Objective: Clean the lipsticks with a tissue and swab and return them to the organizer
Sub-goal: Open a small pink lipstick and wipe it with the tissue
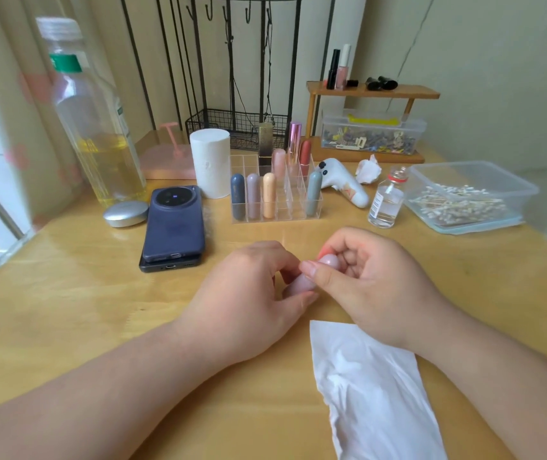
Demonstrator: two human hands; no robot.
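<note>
- Two hands met over the wooden table [76,293], sharing one pale pink lipstick [302,282], a small capsule-shaped tube with rounded ends.
- The left hand [248,293] had thumb and fingertips closed round the lower half of the tube; the right hand [361,277] pinched the upper, rounded end between thumb and curled fingers. Neither hand was open, and neither held anything else.
- Whether the cap had begun to part from the body could not be told, as the fingers covered the seam.
- Judged from its look, the tube was light, rigid and glossy, so likely slippery at the domed ends; the firmer hold would be on the straight sides either side of the seam, pulling along its length.
- The stick inside, if exposed, would probably be soft and easily smeared or snapped, so it called for light pressure.
- A white tissue [375,386] lay flat and slightly creased just below the right wrist, within easy reach.
- Cotton swabs [457,202] lay heaped in a clear tub [484,174] well to the right, beside a small glass bottle [386,202].
- The clear organizer [298,200] stood beyond the hands with other lipsticks upright in it and several compartments free.
</note>
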